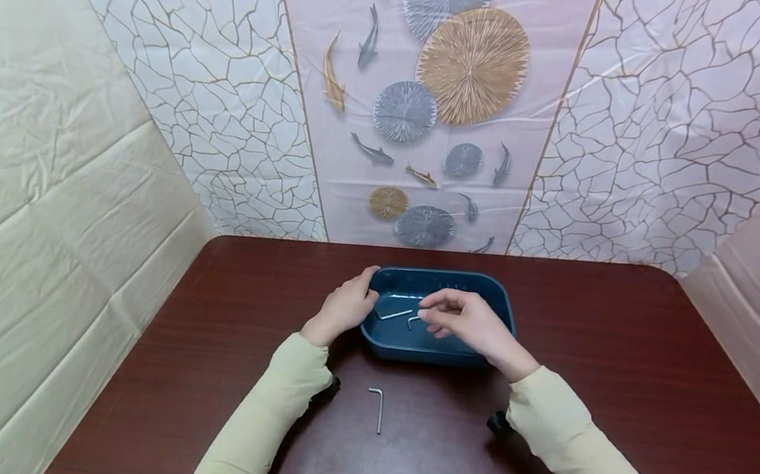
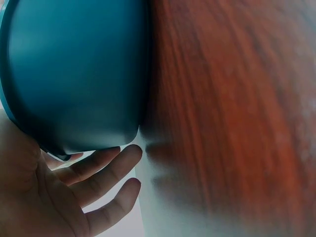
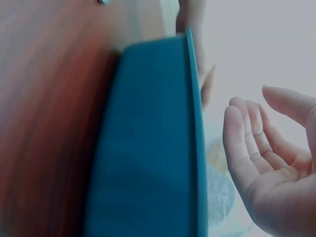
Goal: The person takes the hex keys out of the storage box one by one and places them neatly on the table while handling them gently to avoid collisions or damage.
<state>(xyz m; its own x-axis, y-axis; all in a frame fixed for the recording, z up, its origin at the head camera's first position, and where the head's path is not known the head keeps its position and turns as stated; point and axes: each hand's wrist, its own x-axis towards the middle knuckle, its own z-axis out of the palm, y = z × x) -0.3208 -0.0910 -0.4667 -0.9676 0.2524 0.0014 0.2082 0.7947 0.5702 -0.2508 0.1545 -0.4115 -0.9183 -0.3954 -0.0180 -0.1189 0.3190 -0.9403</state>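
A dark blue plastic bin (image 1: 432, 356) stands on the table. My left hand (image 1: 346, 304) grips its left end, with the thumb at the rim and the fingers against the outer wall, as the left wrist view shows. Over the bin hovers my right hand (image 1: 465, 325), its fingers gently bent and the thumb apart from them; nothing is held in the right wrist view. Inside the bin lies one silver hex key (image 1: 395, 315). A second hex key (image 1: 411, 321) beside it is partly hidden by the right hand. Another hex key (image 1: 380, 413) lies on the table in front of the bin.
The reddish-brown wooden table (image 1: 596, 335) extends on both sides of the bin. Behind it hangs a patterned cloth (image 1: 432, 156), and pale cloth walls (image 1: 67, 230) enclose the sides. Small black devices (image 1: 498, 423) sit under both sleeved wrists.
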